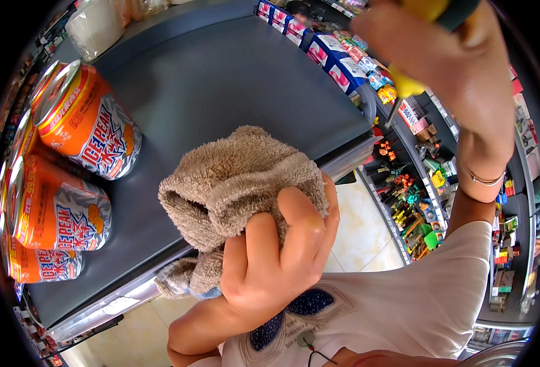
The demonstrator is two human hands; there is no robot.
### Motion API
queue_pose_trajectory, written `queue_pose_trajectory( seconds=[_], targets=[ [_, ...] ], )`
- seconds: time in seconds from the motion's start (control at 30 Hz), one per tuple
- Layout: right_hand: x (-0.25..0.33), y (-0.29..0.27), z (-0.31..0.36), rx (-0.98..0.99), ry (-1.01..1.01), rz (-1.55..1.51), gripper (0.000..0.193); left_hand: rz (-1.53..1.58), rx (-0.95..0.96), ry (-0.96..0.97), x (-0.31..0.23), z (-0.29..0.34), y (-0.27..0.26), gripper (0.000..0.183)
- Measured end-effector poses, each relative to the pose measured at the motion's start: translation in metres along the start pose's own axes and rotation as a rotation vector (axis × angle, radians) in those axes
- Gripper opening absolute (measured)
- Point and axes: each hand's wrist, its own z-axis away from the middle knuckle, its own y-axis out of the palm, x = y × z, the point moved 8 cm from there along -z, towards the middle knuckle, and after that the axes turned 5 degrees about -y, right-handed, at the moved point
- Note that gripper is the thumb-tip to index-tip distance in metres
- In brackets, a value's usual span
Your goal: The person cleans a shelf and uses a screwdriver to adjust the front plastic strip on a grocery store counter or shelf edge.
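Dark grey shelf top (221, 79) fills most of the view, curving off toward a shop aisle with cream floor tiles (361, 226) below. Left hand (270, 263) comes up from the lower edge, forearm bent across a white shirt (417, 306), fingers (300, 226) curled tight around a bunched beige terry towel (233, 183); thumb side wraps underneath, a loose towel end hangs below the shelf's front edge. The towel wad rests on the shelf near its front edge, right of the cans. Right hand (447, 67) is raised high at upper right, wrist bent, thin bracelet (487, 179) on the wrist, fingers closed around a yellow-and-green screwdriver handle (429, 12); the metal shaft points down and left from the fist toward the far shelves. Orange-and-silver drink cans (80, 122) stand grouped on the left part of the shelf, well apart from the towel, at least four visible. Far side: row of pink-and-blue boxes (328, 55) along the shelf's back edge, small hardware items on the racks (413, 202) at right, too small to tell apart.
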Motion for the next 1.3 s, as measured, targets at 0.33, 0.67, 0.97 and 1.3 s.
queue_pose_trajectory(
  seconds=[0.33,0.67,0.97,1.3],
  targets=[
    [0.001,0.012,0.001,0.245,0.216,0.201,0.018,0.0,-0.058,0.005,-0.001,0.006,0.003,0.042],
    [-0.019,-0.003,0.009,0.104,0.246,0.092,0.021,0.009,-0.036,-0.02,0.005,-0.002,0.002,0.034],
    [-0.012,0.008,0.024,0.088,0.131,0.076,0.021,0.017,-0.063,0.034,0.007,0.0,-0.006,0.031],
    [-0.009,0.035,0.019,0.304,0.244,0.208,0.027,0.016,-0.028,-0.024,0.012,0.004,-0.009,0.029]
  ],
)
